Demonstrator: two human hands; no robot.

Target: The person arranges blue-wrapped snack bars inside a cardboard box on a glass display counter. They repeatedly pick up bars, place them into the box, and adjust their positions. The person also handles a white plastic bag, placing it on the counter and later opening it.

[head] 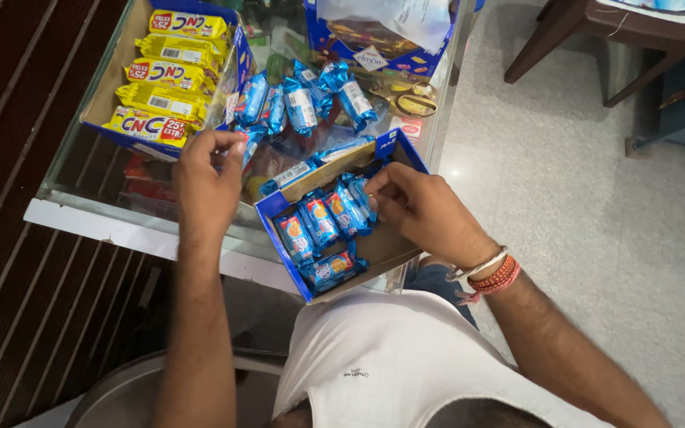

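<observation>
A shiny blue biscuit packet (358, 198) is pinched by the right hand (422, 210) inside the blue-edged cardboard box (394, 246); another packet (246, 143) is gripped by the left hand (206, 178).

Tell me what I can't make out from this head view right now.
- Left hand: its fingers curl over a blue packet, hiding the grip.
- Right hand: its fingers cover the packet they touch in the open blue box.
- Box at the top: cut off by the edge, with white paper over its contents.
- Shelf under the glass counter: blurred by reflections.
</observation>
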